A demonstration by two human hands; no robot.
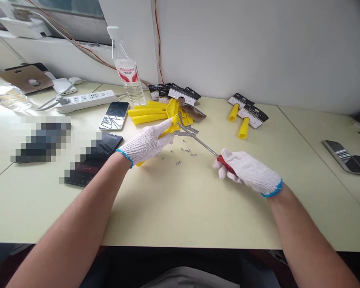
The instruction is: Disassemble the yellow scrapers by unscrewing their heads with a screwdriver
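My left hand [148,142], in a white knit glove with a blue cuff, is closed around a yellow plastic tool handle [175,121]. Its head sticks out past my fingertips and its lower end shows below the hand. In my gloved right hand [249,166] is a screwdriver [202,143], gripped by its red handle. The long shaft slants up to the left, and its tip meets the head of the yellow handle. Several small screws [178,163] lie scattered on the table between my hands. Flat metal blades [189,131] lie just behind the held handle.
Several yellow handles [147,119] with black-and-white cards [184,94] are piled at the back. Two carded handles [243,129] lie farther right. A water bottle [129,76], power strip [85,101] and phones [114,116] occupy the left. Another dark object [342,156] sits far right.
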